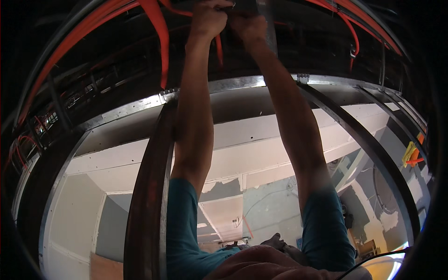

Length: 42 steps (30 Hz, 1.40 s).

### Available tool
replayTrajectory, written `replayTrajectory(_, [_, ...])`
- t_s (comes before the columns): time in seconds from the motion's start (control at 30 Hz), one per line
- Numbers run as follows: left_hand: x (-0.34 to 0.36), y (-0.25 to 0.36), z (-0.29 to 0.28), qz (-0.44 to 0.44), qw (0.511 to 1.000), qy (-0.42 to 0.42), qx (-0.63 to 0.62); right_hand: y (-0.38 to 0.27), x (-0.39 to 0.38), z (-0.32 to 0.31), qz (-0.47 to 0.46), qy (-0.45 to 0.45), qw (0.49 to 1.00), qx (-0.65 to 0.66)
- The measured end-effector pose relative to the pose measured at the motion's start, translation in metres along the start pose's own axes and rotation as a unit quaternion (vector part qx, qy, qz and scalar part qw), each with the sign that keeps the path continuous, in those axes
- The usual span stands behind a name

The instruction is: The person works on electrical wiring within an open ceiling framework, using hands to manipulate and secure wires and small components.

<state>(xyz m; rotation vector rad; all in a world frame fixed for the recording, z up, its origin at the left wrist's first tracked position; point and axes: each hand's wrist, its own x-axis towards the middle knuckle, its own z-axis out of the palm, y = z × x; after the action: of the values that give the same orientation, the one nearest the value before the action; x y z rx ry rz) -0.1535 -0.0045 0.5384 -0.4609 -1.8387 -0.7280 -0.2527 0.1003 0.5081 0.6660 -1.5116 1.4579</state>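
Note:
Both my bare arms stretch away from me, past a metal rail, into a dark space with red conduits. My left hand [208, 19] is closed at the top edge of the picture. A small, partly cut-off metallic thing shows by its fingertips, too dark to name. Beside it, slightly to the right, my right hand [252, 29] is also closed, in shadow. What its fingers hold, if anything, is hidden. A grey metal strip [268, 30] runs right alongside the right hand. One red conduit [219, 50] hangs just below the left hand.
A thick red conduit [161, 42] drops toward the metal rail [135, 106] left of my arms. Dark metal studs [148, 186] stand on the left, another stud [368, 140] on the right. More red conduits [70, 44] curve along the upper left. Pale panels [254, 135] lie beyond.

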Motion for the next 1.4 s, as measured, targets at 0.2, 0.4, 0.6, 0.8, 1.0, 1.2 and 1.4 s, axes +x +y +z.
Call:
replayTrajectory(0.2, [-0.005, -0.018, 0.003, 0.165, 0.979, 0.118, -0.014, -0.019, -0.011, 0.009, 0.027, 0.074, 0.992, -0.099])
replayTrajectory(0.4, [-0.015, -0.015, 0.012, 0.129, 0.973, 0.183, 0.064, 0.004, -0.005, 0.032, -0.082, 0.101, 0.99, -0.058])
replayTrajectory(0.6, [-0.005, -0.012, 0.023, 0.066, 0.985, 0.15, 0.058, 0.029, 0.028, 0.048, -0.02, 0.087, 0.996, -0.025])
replayTrajectory(0.8, [0.004, -0.031, 0.023, 0.143, 0.977, 0.154, 0.045, 0.013, 0.013, 0.038, -0.071, 0.067, 0.995, -0.019])
replayTrajectory(1.0, [-0.019, -0.024, 0.021, 0.136, 0.977, 0.139, -0.09, -0.028, -0.006, 0.001, 0.267, -0.092, 0.918, 0.28])
replayTrajectory(1.2, [-0.021, -0.021, 0.027, 0.132, 0.969, 0.107, -0.178, -0.032, -0.009, -0.023, 0.081, -0.18, 0.921, 0.336])
replayTrajectory(1.4, [-0.008, -0.026, 0.018, 0.169, 0.943, 0.171, 0.232, -0.027, -0.008, -0.011, 0.151, -0.143, 0.947, 0.244])
